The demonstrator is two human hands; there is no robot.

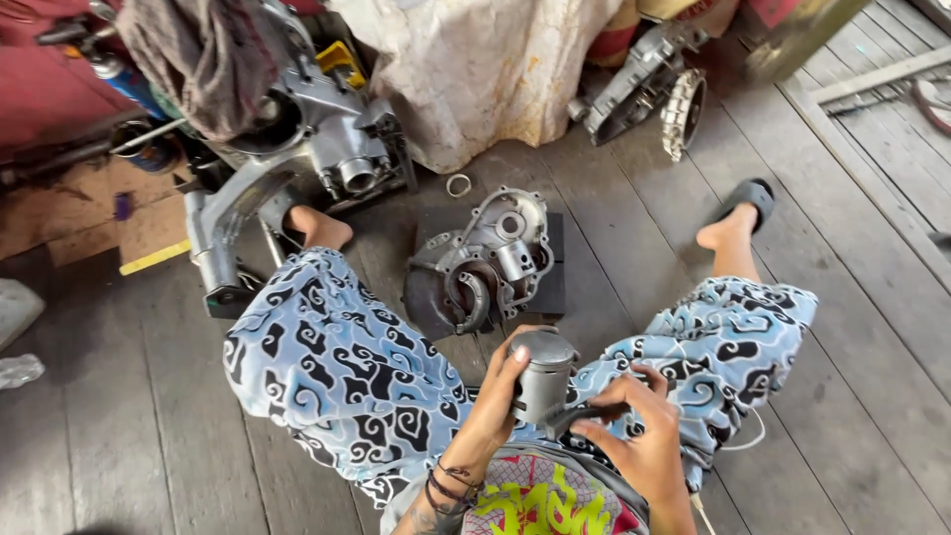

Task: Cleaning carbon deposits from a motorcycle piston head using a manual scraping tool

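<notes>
Presently, one grey metal piston (pixel 544 381) is held upright above the lap of a seated person, close to the near edge of the wooden plank floor (pixel 852 327). The left hand (pixel 498 401) is closed around the piston's side, the thumb laid against its crown. The right hand (pixel 634 436) is curled shut on one dark slender tool (pixel 584 414), whose tip is set against the lower skirt of the piston; the tool's kind cannot be told.

Two legs in blue patterned trousers (pixel 337 367) are spread on the floor. One bare foot (pixel 317 228) is seen to the person's left, and one foot in a dark slipper (pixel 745 203) to the right.

Between the legs, just beyond the piston, one grey engine casing (pixel 485 263) is laid on one dark square mat (pixel 550 287). One small metal ring (pixel 458 184) is noted on the boards beyond the mat. Toward the far left corner, one larger engine block (pixel 317 139) is recorded, partly covered by one grey rag (pixel 203 54). One stained white cloth (pixel 475 69) is draped at the far edge, and one further casing with a toothed wheel (pixel 682 111) stands beside it. One flattened cardboard sheet (pixel 89 213) lies along the left edge.
</notes>
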